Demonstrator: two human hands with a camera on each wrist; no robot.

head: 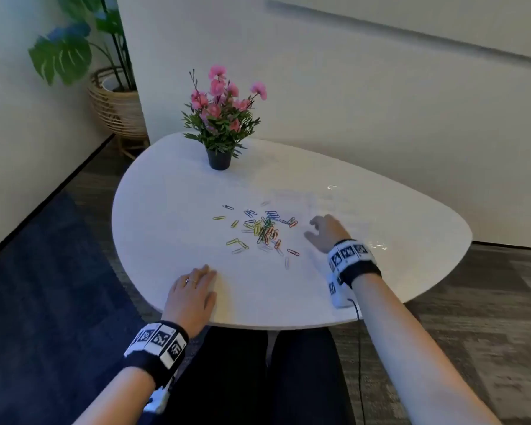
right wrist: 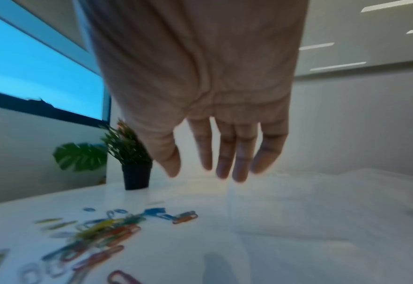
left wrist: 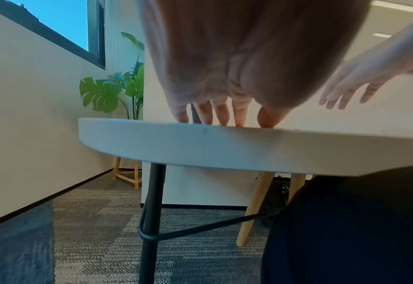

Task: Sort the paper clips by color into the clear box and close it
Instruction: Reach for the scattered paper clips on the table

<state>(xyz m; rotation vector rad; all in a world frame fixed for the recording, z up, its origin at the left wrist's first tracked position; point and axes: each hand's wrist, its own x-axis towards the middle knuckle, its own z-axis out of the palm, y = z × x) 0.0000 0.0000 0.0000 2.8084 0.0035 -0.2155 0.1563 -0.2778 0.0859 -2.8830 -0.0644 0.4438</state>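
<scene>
A loose pile of colored paper clips [head: 262, 230] lies in the middle of the white table [head: 166, 191]; blue, yellow, orange, green and clear ones mix together, and the right wrist view shows the paper clips [right wrist: 108, 230] blurred. The clear box [head: 316, 204] is faint, on the table just behind my right hand. My right hand [head: 321, 233] hovers above the table right of the pile, fingers straight and spread, holding nothing. My left hand [head: 196, 289] rests flat on the table near its front edge, fingers straight.
A black pot of pink flowers [head: 219, 124] stands at the table's back. A large green plant in a wicker basket [head: 117, 108] is on the floor behind the table's left. The wall runs close behind the table.
</scene>
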